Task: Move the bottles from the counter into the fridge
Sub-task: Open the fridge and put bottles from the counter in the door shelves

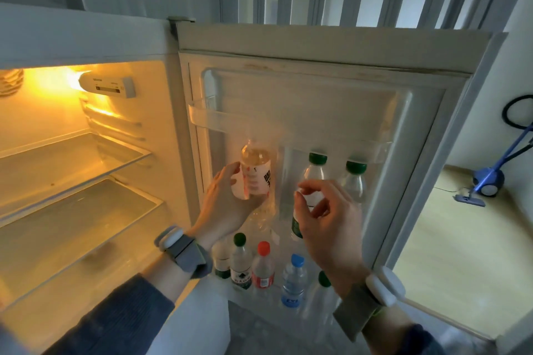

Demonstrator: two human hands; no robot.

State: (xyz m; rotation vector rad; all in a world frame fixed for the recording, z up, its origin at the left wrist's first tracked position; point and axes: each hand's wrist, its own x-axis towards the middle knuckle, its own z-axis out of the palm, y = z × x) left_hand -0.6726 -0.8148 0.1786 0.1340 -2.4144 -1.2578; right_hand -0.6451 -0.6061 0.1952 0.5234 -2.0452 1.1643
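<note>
Risk: the clear plastic bottle with pale liquid and a white-and-pink label [255, 174] sits tilted at the middle rack of the open white fridge door [317, 46]. If the base misses the rail, it drops onto the capped bottles in the bottom door rack [264, 268]. It could also knock the two green-capped clear bottles [317, 170] just beside it. Left hand [227, 199] grips the labelled bottle, fingers wrapped round its lower body. Right hand [326, 216] holds nothing, fingers loosely curled in front of the green-capped bottles; contact unclear, probably none.
</note>
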